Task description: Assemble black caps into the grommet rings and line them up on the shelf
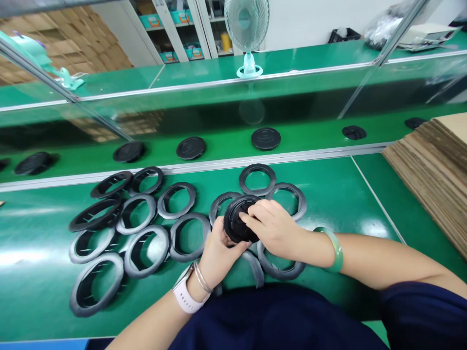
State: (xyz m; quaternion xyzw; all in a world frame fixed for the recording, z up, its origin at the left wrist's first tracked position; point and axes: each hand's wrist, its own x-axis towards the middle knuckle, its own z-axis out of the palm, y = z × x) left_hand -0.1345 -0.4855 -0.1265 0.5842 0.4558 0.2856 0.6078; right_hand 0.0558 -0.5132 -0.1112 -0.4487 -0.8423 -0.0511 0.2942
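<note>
We hold a black disc just in front of us, above a green table strewn with rings. Our left hand pinches the disc's near edge between thumb and fingers; our right hand is curled, fingertips on its upper face, and whether they grip we cannot tell. It looks like light, stiff plastic, perhaps slippery, so the rim seems the surest hold.
</note>
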